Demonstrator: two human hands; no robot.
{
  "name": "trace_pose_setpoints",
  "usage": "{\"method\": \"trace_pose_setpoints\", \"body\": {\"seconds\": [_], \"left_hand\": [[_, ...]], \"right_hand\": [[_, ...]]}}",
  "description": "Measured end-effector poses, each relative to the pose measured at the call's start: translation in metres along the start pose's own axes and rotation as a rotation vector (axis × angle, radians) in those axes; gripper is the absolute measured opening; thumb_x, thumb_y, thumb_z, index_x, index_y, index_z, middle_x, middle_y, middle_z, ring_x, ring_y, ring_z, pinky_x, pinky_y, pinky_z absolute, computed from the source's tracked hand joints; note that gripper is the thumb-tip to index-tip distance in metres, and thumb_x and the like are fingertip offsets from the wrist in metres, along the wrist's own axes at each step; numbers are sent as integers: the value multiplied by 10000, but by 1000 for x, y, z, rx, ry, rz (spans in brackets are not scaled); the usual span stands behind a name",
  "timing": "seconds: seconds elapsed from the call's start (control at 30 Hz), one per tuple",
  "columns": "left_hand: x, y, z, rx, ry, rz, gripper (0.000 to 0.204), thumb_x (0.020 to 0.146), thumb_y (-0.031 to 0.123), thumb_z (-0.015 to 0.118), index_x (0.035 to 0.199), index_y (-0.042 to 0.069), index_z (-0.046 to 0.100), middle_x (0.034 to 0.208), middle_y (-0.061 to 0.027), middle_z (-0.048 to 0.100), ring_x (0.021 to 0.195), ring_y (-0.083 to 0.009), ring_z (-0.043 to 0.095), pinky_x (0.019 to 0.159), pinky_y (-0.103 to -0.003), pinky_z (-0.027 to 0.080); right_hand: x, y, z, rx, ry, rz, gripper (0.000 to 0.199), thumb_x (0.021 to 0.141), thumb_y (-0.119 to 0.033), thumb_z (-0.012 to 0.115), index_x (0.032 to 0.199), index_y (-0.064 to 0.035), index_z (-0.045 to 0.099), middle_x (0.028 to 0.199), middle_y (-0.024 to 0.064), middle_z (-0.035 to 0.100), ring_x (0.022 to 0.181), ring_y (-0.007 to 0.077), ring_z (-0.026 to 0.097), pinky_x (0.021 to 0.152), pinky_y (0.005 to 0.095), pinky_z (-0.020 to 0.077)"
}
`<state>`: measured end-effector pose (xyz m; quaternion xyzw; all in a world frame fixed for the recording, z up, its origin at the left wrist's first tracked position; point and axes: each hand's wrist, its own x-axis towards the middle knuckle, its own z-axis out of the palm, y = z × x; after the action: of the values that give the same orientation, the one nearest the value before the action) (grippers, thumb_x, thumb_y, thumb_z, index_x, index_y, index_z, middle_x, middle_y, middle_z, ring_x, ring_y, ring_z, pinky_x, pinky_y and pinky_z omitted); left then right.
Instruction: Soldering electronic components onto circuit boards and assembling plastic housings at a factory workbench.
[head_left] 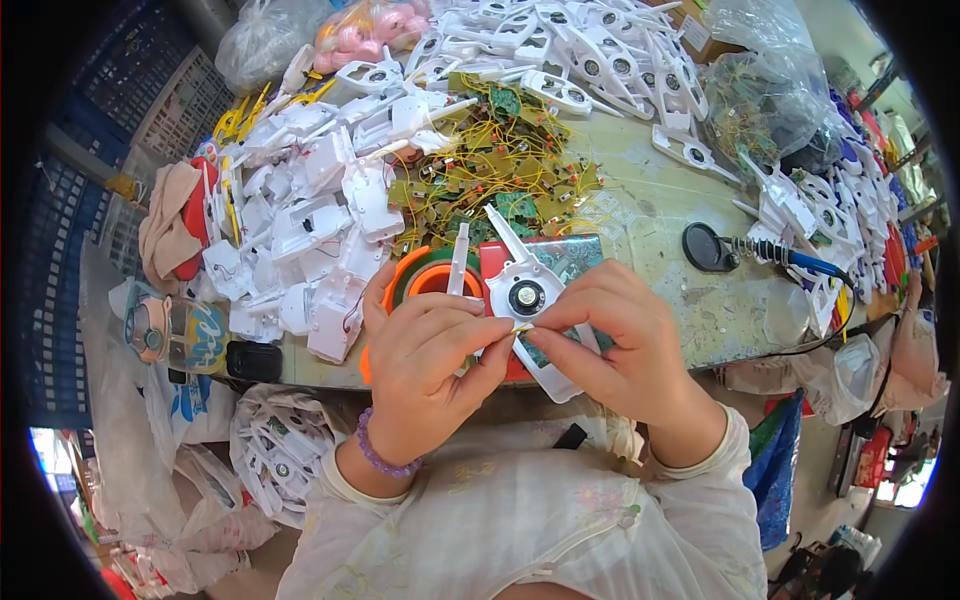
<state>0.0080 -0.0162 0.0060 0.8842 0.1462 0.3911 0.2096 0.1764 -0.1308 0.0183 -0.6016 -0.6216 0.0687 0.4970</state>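
Observation:
In front of me lies a white plastic shell (pixel 505 283) with a long narrow handle, and a round black speaker (pixel 527 296) sits in it. My left hand (pixel 432 345) and my right hand (pixel 618 335) meet at the shell's near side, fingertips pinched together. Between them shows a small yellow piece (pixel 522 327), perhaps a wire; the fingers hide most of it. Under the shell are a green circuit-board panel (pixel 578 252) and something red (pixel 493 258). Beside my left hand stand an orange ring-shaped object (pixel 408 268) and a narrow white plastic part (pixel 459 258).
Behind my hands is a heap of small circuit boards with yellow wires (pixel 480 165). White plastic housings (pixel 320 220) pile up left, speaker-fitted shells (pixel 600 60) at the back. To the right are a round black stand (pixel 706 247) and a blue-handled soldering iron (pixel 815 264) with a cable.

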Motion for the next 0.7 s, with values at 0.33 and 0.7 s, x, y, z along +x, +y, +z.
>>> {"method": "trace_pose_setpoints", "body": {"seconds": [0.33,0.7], "left_hand": [[-1,-1,-1,-195,-115,-90,165,717,78,793,854,141,727,798,2,688,866,-179,661,1065,-506,293],[-2,-6,3,-17,-33,-32,171,676,36,771,820,102,707,803,-7,661,802,-177,630,1003,-463,355]], "right_hand": [[-5,7,1,-73,26,-131,235,668,-28,821,870,-92,719,842,35,652,758,235,585,660,333,456],[-77,87,-100,-18,1427,256,117,894,-78,684,959,-46,592,774,-32,504,638,53,436,576,223,371]]}}
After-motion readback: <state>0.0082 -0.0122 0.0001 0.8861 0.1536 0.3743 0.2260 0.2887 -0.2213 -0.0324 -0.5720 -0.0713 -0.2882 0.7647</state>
